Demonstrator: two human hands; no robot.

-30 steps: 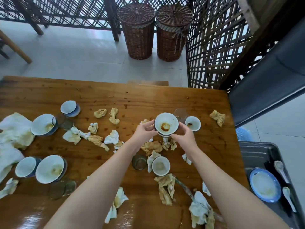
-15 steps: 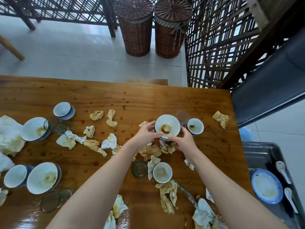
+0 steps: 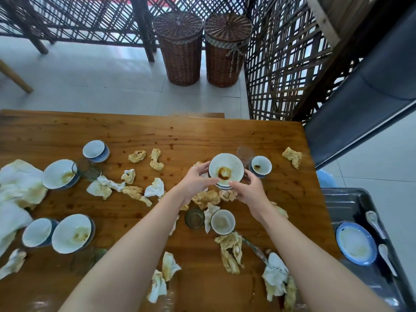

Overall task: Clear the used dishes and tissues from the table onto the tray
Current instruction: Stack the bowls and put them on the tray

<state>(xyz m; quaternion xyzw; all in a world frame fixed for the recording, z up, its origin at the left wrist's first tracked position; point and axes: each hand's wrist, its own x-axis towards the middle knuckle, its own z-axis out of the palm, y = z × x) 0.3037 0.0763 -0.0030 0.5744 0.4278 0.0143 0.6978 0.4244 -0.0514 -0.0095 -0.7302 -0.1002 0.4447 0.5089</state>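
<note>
Holding one bowl (image 3: pixel 226 171), two hands (image 3: pixel 195 181).

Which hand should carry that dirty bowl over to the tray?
Probably the right hand. Both hands grip the bowl, but the tray sits off the table's right edge, so the left hand would need to cross over.

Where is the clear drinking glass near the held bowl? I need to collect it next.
In the head view the glass stands on the table's far right part, just behind the held bowl and left of the small stained bowl.
</note>
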